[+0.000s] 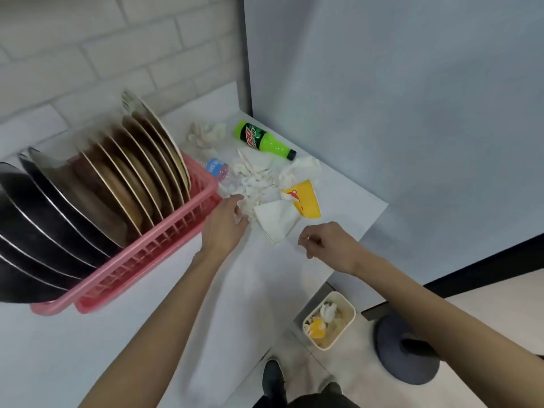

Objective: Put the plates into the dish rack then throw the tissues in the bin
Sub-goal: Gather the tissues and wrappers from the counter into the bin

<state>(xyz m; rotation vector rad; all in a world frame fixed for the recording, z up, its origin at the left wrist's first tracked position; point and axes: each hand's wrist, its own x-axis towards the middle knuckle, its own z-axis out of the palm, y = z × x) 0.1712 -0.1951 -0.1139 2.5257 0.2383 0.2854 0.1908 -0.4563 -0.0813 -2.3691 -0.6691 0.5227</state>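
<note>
A pink dish rack (164,248) on the white counter holds several upright plates (141,178), tan ones at the right and dark ones at the left. Crumpled white tissues (256,184) lie scattered to the right of the rack, and a folded white tissue (276,220) lies nearest me. My left hand (225,225) reaches beside the rack, its fingertips touching the tissue scraps. My right hand (329,244) hovers just right of the folded tissue with loosely curled fingers and holds nothing. A cream bin (329,319) with rubbish inside stands on the floor below the counter's edge.
A green soda bottle (265,139) lies at the back of the counter, a clear water bottle (217,169) lies by the rack, and a yellow paper cup (306,198) lies on its side among the tissues. A round dark stool (406,348) stands right of the bin.
</note>
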